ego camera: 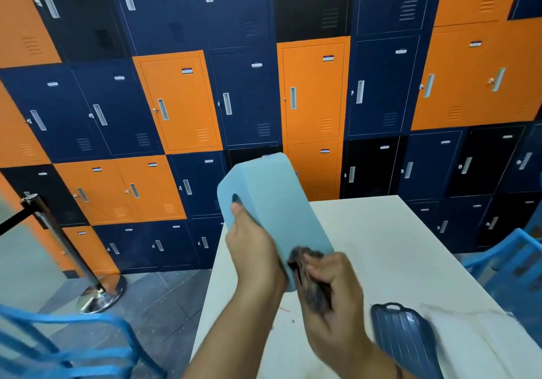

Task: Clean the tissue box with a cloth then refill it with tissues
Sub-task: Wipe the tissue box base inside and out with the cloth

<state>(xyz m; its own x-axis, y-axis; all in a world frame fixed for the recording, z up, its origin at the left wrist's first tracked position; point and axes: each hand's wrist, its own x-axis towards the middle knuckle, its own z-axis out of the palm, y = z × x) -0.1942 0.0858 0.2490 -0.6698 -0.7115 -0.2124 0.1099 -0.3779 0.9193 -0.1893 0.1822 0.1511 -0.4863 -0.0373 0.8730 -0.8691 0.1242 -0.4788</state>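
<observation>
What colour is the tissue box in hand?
The tissue box is plain light blue, clearest in the head view.

Orange and dark blue lockers (311, 91) cover the wall behind a white table (396, 246). A blue chair (73, 319) and a metal post (99, 295) stand left of the table.

We stand in a locker room, likely in a public or staff facility. Stacked metal lockers (179, 100) in orange, navy and black fill the wall, each door with a handle, vents and a small label. A chrome queue post (67, 246) with a black belt stands beyond the left edge of the white table (396, 246).
</observation>
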